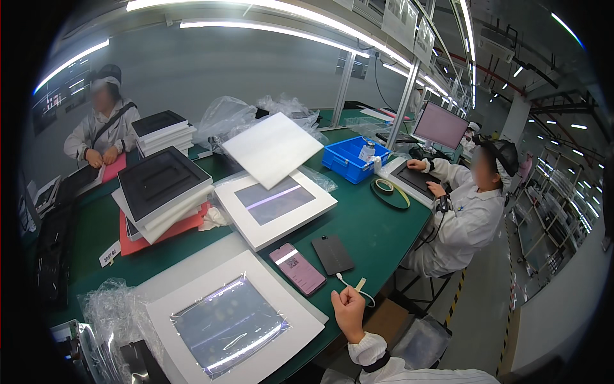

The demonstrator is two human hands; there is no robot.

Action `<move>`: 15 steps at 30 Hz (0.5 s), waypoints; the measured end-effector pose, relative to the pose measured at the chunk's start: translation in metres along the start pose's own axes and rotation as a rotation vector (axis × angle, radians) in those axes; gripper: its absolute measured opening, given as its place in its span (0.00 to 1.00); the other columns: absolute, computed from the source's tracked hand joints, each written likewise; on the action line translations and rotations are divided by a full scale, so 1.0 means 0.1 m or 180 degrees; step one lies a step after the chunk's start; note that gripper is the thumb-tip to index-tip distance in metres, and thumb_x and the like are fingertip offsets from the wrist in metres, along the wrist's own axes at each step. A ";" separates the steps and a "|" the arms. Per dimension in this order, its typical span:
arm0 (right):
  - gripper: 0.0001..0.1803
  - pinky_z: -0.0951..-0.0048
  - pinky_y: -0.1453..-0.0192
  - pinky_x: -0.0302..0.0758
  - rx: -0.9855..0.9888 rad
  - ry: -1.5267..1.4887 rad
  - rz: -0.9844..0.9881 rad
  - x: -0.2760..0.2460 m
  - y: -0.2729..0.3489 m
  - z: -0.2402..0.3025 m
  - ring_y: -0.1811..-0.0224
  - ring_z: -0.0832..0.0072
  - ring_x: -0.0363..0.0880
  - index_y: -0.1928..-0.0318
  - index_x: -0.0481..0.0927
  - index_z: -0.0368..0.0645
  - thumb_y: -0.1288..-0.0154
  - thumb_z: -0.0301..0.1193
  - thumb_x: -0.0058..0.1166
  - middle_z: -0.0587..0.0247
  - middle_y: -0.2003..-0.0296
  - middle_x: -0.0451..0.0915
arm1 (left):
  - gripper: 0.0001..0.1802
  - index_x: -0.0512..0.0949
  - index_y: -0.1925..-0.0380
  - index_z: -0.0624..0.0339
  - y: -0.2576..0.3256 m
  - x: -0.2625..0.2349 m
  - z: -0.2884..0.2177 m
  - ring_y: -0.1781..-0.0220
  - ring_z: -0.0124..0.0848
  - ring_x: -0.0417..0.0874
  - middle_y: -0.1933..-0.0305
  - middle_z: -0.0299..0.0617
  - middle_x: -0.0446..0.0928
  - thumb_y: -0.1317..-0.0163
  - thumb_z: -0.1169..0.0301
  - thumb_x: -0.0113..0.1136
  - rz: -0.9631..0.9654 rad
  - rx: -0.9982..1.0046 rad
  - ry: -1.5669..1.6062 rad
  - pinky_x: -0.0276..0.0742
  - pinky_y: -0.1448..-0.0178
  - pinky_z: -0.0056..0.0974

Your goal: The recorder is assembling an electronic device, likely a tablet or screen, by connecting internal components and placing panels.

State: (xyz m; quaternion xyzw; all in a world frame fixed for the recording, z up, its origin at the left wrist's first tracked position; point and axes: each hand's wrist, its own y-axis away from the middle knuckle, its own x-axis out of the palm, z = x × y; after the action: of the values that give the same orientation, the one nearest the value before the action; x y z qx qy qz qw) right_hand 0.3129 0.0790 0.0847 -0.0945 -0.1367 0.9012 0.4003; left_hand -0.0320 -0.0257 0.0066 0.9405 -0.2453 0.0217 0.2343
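My right hand hangs just off the table's front edge, its fingers curled in; whether anything is inside them is hidden. Beside it runs a white cable with a tan tab, plugged into a dark power bank. Left of that lies a phone with a lit pinkish screen. A white-framed panel under clear film lies nearest me, on a white sheet. Behind the phone, a second white-framed panel is partly covered by a white foam sheet. My left hand is out of view.
On the left stand stacked black-and-white trays above a red sheet. Crumpled clear film lies front left. A blue bin and a tape roll sit to the right. Co-workers work at left and right.
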 end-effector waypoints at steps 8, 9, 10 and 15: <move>0.20 0.79 0.79 0.51 0.0029 -0.0061 0.0001 0.00 0.01 0.05 0.81 0.88 0.51 0.81 0.58 0.44 0.39 0.22 0.56 0.77 0.84 0.55 | 0.07 0.78 0.67 0.62 0.01 0.02 -0.03 0.61 0.28 0.76 0.66 0.37 0.77 0.41 0.70 0.63 -0.0001 -0.0009 0.0050 0.71 0.53 0.32; 0.20 0.79 0.79 0.51 0.0041 -0.0067 0.0014 0.00 0.01 0.04 0.81 0.88 0.51 0.81 0.58 0.44 0.39 0.22 0.56 0.77 0.84 0.55 | 0.07 0.78 0.66 0.62 0.02 0.02 -0.03 0.61 0.29 0.76 0.66 0.37 0.77 0.40 0.70 0.62 -0.0039 -0.0002 0.0024 0.71 0.53 0.32; 0.20 0.79 0.79 0.50 0.0012 0.0004 0.0014 0.01 0.01 0.02 0.81 0.88 0.51 0.81 0.58 0.44 0.39 0.22 0.56 0.78 0.84 0.55 | 0.07 0.78 0.66 0.62 0.04 0.02 -0.02 0.61 0.29 0.76 0.66 0.37 0.77 0.40 0.70 0.62 -0.0092 -0.0002 0.0002 0.71 0.53 0.32; 0.21 0.81 0.78 0.49 0.0008 -0.0003 -0.0004 0.02 0.00 0.02 0.81 0.90 0.50 0.81 0.56 0.46 0.40 0.19 0.55 0.79 0.83 0.54 | 0.08 0.77 0.65 0.62 0.00 0.03 -0.05 0.61 0.28 0.76 0.66 0.37 0.77 0.40 0.70 0.62 -0.0032 -0.0087 0.0199 0.71 0.53 0.31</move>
State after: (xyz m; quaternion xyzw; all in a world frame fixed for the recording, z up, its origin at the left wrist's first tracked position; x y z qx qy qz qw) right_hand 0.3109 0.0803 0.0866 -0.0935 -0.1359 0.9012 0.4009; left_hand -0.0288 -0.0248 0.0120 0.9373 -0.2335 0.0465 0.2547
